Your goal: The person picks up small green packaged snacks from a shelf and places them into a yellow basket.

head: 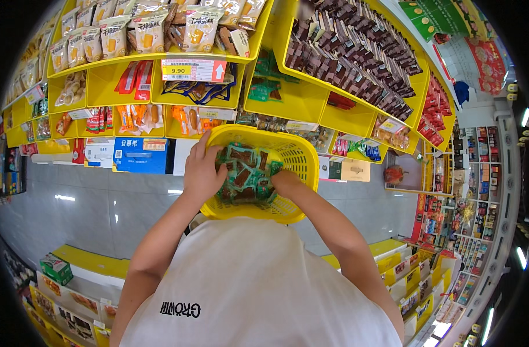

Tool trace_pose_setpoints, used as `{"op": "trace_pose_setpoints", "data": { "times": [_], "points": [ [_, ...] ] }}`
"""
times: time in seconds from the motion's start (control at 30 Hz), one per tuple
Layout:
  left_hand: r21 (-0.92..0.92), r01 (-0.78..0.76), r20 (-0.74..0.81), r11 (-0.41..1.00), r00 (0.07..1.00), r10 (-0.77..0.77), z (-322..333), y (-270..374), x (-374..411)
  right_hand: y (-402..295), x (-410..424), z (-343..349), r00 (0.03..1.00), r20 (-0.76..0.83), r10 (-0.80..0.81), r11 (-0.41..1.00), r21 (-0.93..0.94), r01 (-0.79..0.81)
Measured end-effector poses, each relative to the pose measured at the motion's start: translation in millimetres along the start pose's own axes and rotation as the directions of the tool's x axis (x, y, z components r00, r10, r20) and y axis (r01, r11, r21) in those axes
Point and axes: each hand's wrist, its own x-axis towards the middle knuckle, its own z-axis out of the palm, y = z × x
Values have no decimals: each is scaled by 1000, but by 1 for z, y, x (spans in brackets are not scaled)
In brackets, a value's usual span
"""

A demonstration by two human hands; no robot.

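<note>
A yellow plastic shopping basket (308,165) is in front of my body, with many green-and-clear snack packets (243,173) of brown food gathered towards its left side. My left hand (204,167) lies over the basket's left rim, its thumb reaching in against the packets. My right hand (286,182) is inside the basket on the right of the pile, its fingers closed at a green packet (276,166). Past the basket, similar green packets (264,89) lie in a yellow shelf bin (290,97).
Tiered yellow display bins hold wrapped cakes (151,34), dark-wrapped snacks (347,56) and red packets (433,108). A blue carton (143,155) stands below them at the left. More shelving (403,264) stands at the lower right, and a green box (56,269) at the lower left.
</note>
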Motion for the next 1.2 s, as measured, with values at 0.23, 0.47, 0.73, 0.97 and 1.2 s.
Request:
{"op": "trace_pose_setpoints", "data": {
  "times": [0.23, 0.47, 0.73, 0.97, 1.2],
  "points": [
    [-7, -1, 15, 1000, 1000, 1, 0, -2, 0, 15, -2, -10, 980, -96, -173, 980, 79, 181],
    [-6, 10, 8, 1000, 1000, -10, -1, 1, -1, 30, -50, -134, 919, -379, 114, 193, 915, 353],
    [-12, 0, 6, 1000, 1000, 0, 0, 0, 0, 69, -5, -197, 845, -291, 449, -108, 921, 374],
    [-30, 16, 13, 999, 1000, -16, -2, -1, 0, 72, 51, -203, 866, -84, 493, -238, 944, 227],
    [-32, 22, 1, 999, 1000, -22, -1, -2, 0, 76, 69, -203, 874, -38, 485, -91, 991, 94]
  ]
}}
